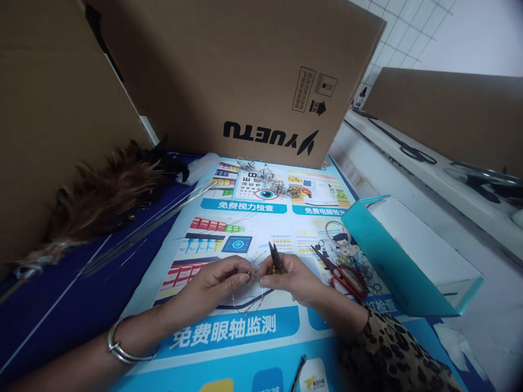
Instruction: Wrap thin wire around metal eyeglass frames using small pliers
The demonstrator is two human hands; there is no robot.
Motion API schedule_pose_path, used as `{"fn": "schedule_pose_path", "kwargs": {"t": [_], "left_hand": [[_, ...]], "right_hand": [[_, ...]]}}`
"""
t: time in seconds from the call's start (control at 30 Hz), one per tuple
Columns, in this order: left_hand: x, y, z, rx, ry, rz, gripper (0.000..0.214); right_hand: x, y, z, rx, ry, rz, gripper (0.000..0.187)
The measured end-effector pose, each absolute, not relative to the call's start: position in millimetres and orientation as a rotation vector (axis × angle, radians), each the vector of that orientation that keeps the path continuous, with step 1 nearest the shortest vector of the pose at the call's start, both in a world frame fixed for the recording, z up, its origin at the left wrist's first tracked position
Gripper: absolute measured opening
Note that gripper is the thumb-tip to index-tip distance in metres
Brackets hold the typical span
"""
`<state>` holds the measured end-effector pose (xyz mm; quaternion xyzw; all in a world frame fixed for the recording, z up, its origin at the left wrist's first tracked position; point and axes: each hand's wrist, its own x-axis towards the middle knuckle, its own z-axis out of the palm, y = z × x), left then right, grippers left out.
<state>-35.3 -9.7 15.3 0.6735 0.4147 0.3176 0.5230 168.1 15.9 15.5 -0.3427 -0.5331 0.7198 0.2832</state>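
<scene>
**Thin wire pinched between two hands, pliers pointing away**

The left hand and the right hand meet fingertip to fingertip just above the bench, over a printed poster. Between them runs a thin wire. The left hand pinches it between thumb and forefinger. The right hand is closed around a small pair of pliers and also presses thumb and forefinger on the wire's near end.

The short stretch of wire that shows lies crosswise, from one hand straight to the other, touching both, so neither hand is nearer than the other. Loose loops of it sag toward the person, below the fingertips. The pliers stand across that line: their tips point up and away from the right hand, just beyond its thumb. Whether the tips touch the wire cannot be told.

Just outside the right hand, red-handled scissors lie on the poster, blades pointing away, and further out on that side stands a teal box. Well beyond both hands sit small twisted wire pieces in front of a cardboard box. Far out from the left hand lies a feather duster. A metal bangle circles the left wrist.
</scene>
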Motion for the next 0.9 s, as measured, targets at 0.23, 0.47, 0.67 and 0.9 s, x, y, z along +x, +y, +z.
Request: {"fn": "schedule_pose_path", "kwargs": {"t": [0.23,0.47,0.67,0.9], "left_hand": [[-35.3,-11.0,14.2,1.771,1.032,0.751,0.018],[-35.9,-15.7,16.1,1.913,1.068,0.703,0.019],[-34.6,-15.9,19.3,1.94,1.069,0.635,0.018],[-34.6,-14.9,14.1,1.862,1.011,0.611,0.016]], "right_hand": [[168.7,17.1,16.6,-0.952,-1.422,1.976,0.021],[173.0,19.2,19.3,-1.007,-1.432,2.039,0.022],[175.1,20.1,21.6,-1.016,-1.462,2.059,0.022],[175.4,19.8,21.8,-1.01,-1.466,2.051,0.02]]}}
